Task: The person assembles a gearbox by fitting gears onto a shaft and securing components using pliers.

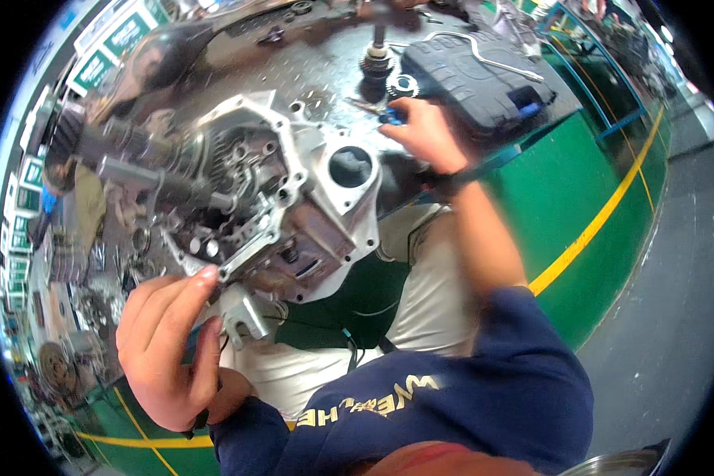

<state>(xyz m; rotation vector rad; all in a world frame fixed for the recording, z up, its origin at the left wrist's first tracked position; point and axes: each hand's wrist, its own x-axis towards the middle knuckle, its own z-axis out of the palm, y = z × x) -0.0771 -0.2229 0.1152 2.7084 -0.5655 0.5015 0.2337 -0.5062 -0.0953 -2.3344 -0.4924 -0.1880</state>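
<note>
A metal gearbox housing stands open side up at the table's near edge, with gears and shafts in and over its left part. My left hand is at its near left corner, fingers bent, fingertips at the rim and thumb apart from them. Close to that thumb is a fork-shaped metal bracket. Beyond the housing, my right hand is closed round a blue-handled tool that looks like pliers, its metal end pointing left over the tabletop. Blur hides the exact jaws.
A black tool case lies to the right of my right hand, a bent metal rod on it. A gear shaft stands upright beside a small loose gear. Several metal parts crowd the left. Yellow lines cross the green floor.
</note>
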